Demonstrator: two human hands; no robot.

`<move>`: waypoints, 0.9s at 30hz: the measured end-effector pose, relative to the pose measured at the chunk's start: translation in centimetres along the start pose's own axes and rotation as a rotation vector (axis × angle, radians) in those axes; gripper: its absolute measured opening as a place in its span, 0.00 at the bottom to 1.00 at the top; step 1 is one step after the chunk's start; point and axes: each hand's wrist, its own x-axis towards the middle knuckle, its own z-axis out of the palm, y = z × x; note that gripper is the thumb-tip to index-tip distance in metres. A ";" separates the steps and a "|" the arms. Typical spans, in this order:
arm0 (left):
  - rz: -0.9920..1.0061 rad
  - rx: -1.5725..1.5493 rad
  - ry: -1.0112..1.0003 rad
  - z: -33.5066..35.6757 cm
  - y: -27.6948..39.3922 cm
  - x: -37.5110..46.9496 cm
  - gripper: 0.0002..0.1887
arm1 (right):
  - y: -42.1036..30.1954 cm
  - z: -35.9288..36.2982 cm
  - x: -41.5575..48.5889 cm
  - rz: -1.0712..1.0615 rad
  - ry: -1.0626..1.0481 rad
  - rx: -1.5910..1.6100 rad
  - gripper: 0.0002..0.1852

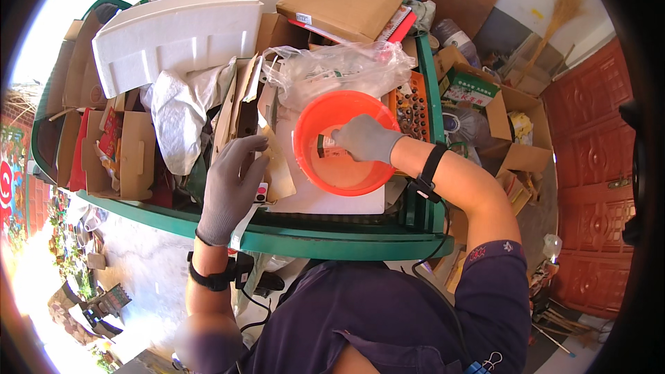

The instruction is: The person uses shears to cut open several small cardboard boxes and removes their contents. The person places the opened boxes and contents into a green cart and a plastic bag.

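Note:
My right hand (366,139), in a grey knit glove, reaches into a red-orange plastic bucket (306,114). Its fingers close on the edge of a small printed packet (332,149) over the bucket's floor; the fingertips are partly hidden. The bucket stands on a white board (332,202) in a green-framed cart bed (337,241). To its left, my gloved left hand (234,182) is raised with fingers curved and apart, holding nothing. It hovers beside a torn cardboard piece (278,166). A crumpled clear plastic bag (337,72) lies behind the bucket.
A white foam box (179,36) and a flat cardboard box (340,5) sit at the back. Right of the bucket is an orange crate (413,106) of small bottles. Open cartons (137,156) fill the left side. Beyond the right rail are more boxes (524,119) and a red door (592,182).

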 end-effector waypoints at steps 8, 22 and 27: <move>0.118 0.075 0.018 0.4 -1.8 -1.5 0.13 | -0.3 -0.9 0.3 0.001 -0.153 -0.030 0.30; -0.363 0.168 -0.550 18.6 -4.8 11.5 0.38 | 0.4 0.6 -0.5 0.073 -0.076 0.010 0.07; -0.336 0.172 -0.769 18.2 -5.3 11.8 0.18 | 0.1 1.2 -0.9 0.049 -0.038 0.070 0.06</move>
